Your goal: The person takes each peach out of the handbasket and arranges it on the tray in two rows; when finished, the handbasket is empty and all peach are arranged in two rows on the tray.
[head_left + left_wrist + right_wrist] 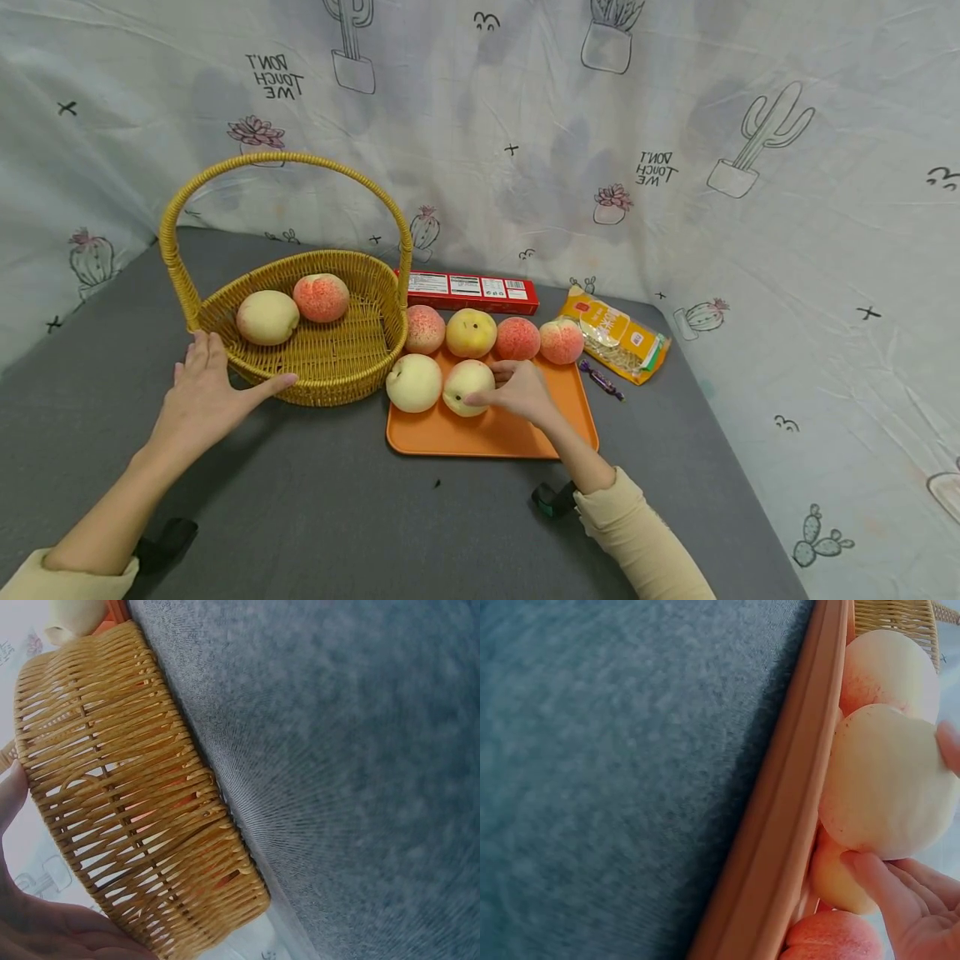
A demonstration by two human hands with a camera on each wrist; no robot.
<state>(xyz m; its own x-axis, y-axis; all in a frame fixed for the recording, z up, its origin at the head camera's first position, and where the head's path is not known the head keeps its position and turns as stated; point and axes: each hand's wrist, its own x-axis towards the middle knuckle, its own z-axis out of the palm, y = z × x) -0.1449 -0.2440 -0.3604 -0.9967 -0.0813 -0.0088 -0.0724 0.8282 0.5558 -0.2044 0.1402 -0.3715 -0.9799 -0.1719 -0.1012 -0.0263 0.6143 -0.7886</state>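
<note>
My right hand (522, 390) pinches a pale peach (467, 385) between thumb and fingers over the orange tray (480, 440); in the right wrist view this peach (889, 784) fills much of the right side. Beside it on the tray lies another pale peach (414, 383). My left hand (208, 392) touches the near left side of a wicker basket (330, 392), thumb stretched along the front rim and fingers extended at the left. Inside the basket are a pale peach (267, 317) and a red peach (322, 297).
Behind the pale peaches sits a row of a speckled peach (425, 328), a yellow peach (471, 333), a red peach (517, 337) and a pinkish peach (562, 341). A red box (472, 292), a yellow packet (617, 333) and a purple-wrapped candy (602, 381) lie around the tray. The basket's tall handle (288, 157) arches overhead.
</note>
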